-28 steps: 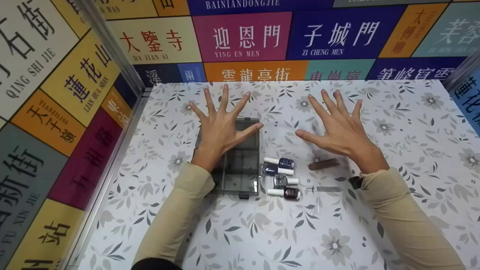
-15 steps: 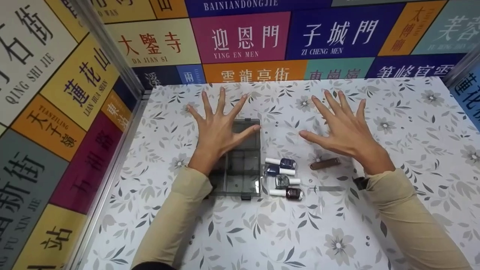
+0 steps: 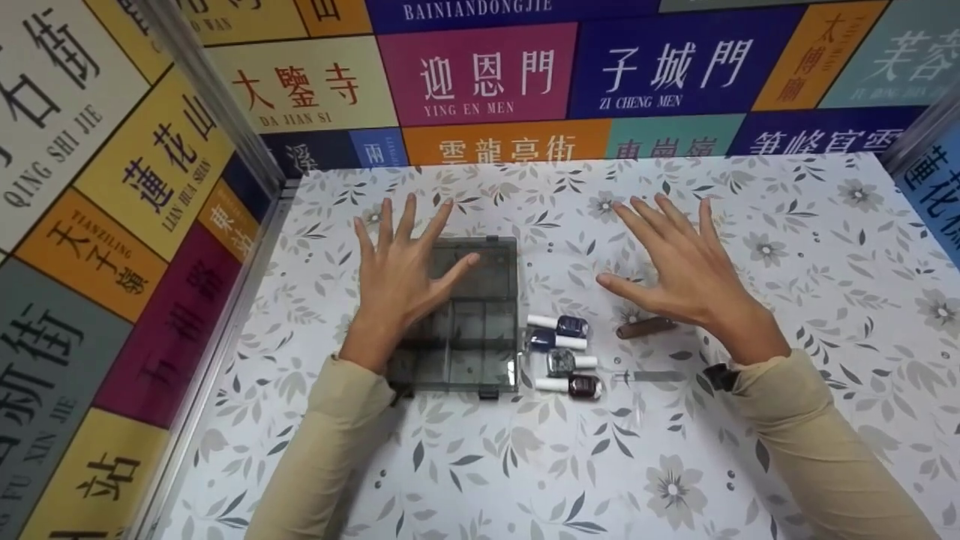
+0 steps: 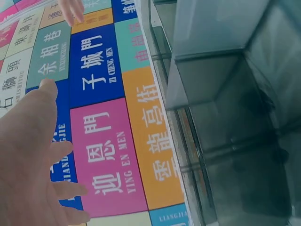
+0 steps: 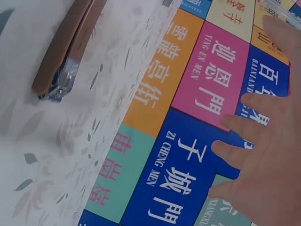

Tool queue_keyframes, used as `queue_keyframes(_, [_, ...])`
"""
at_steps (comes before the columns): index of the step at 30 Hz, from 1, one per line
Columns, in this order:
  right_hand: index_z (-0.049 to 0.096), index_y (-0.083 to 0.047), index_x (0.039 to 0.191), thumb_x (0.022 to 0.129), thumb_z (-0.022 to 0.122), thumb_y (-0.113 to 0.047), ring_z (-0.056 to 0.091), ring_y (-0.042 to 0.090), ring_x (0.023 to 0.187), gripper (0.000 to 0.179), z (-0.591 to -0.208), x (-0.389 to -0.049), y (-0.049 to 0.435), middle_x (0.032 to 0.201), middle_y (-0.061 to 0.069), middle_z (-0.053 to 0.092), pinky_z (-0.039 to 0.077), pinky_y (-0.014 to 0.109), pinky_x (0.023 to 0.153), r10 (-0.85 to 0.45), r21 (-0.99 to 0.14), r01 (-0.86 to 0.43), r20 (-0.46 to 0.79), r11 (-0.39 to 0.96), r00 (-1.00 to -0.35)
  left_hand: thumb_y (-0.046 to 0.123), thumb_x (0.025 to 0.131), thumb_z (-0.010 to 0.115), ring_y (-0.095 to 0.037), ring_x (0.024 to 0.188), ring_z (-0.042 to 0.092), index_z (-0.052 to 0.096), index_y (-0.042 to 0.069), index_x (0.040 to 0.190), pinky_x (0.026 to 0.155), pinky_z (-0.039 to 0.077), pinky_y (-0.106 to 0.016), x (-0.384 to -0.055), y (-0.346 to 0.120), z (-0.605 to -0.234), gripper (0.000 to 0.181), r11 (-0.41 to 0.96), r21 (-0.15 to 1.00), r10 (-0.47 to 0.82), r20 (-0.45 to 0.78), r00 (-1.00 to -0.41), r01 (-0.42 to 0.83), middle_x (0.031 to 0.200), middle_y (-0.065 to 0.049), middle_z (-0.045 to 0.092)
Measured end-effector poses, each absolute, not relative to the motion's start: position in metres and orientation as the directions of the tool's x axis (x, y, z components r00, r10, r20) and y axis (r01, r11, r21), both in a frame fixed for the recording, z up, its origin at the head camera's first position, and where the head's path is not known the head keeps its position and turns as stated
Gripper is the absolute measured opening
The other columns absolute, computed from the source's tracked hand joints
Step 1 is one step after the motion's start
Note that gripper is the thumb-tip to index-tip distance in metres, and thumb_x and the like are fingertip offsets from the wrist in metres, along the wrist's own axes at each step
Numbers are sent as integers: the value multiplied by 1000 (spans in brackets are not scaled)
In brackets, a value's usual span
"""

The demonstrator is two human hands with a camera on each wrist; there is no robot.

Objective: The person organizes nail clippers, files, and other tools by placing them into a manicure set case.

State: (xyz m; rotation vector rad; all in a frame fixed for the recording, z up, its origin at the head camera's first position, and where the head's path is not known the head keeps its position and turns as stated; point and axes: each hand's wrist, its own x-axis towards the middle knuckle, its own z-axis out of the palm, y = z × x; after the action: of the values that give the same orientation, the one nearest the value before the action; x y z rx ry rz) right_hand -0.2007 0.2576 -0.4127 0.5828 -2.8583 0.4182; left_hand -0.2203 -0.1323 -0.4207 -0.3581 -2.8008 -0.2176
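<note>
- Dark compartment box [image 3: 466,326]: partly hidden by the left grip [image 3: 397,281], which has just shifted leftward, baring more compartments
- Four polish bottles [image 3: 561,363]: wristward, between both grips, unmoved
- Brown tool [image 3: 637,328]: just wristward of the right grip's [image 3: 690,277] thumb
- Both grips: fingers apart, holding nothing; handling seems not begun
- Desk [image 3: 600,465]: carries everything

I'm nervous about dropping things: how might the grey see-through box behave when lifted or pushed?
The grey see-through box is probably stiff and fairly light, as its walls look like thin, hard plastic. Its glossy surface may be somewhat slippery. Pushed, it would likely slide rather than tip, since it lies low and flat.
</note>
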Motion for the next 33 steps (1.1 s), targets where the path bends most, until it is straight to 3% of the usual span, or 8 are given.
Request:
queue_keyframes(4, [29,-31,172,96,70,-64,26,43,166,93,-414,-197,251,176,12,37,7,71,133,-383,-232,-443,263,866,-886,85,99,43,-45,166,23,29,42,170,131,14,-73,-215,-144,-424,85,948,163,210,331,-920,275,177,-15,34])
queue_keyframes(9, [40,-27,168,97,73,-55,36,43,161,83,-419,-192,242,173,9,43,29,71,126,-399,-255,-461,260,850,-879,79,102,48,-43,163,34,34,39,170,131,27,-66,-207,-158,-430,80,932,236,189,333,-924,275,174,-17,39])
queue_keyframes(16, [53,-28,160,98,76,-48,56,37,146,69,-426,-185,229,159,7,60,49,68,111,-418,-294,-481,253,826,-872,77,103,49,-42,152,52,45,35,165,106,54,-67,-198,-172,-440,75,902,354,133,318,-939,248,169,-13,48])
queue_keyframes(20, [58,-27,156,98,77,-45,61,37,141,63,-430,-182,224,153,7,65,54,66,104,-427,-316,-485,239,815,-872,78,103,48,-41,148,56,47,33,164,100,57,-66,-196,-180,-445,76,886,407,105,291,-951,222,166,-13,53])
queue_keyframes(27, [61,-28,153,98,78,-45,62,36,140,59,-437,-181,215,153,5,66,54,64,106,-440,-329,-472,170,818,-881,77,103,49,-39,142,61,50,33,163,99,58,-66,-195,-194,-454,75,872,456,64,252,-966,177,160,-11,59])
queue_keyframes(33, [64,-29,149,99,77,-46,65,35,137,55,-442,-181,212,150,5,67,56,63,101,-449,-321,-476,157,819,-879,84,100,42,-37,136,65,49,34,163,97,58,-65,-193,-201,-463,80,867,477,37,227,-973,144,159,-10,60])
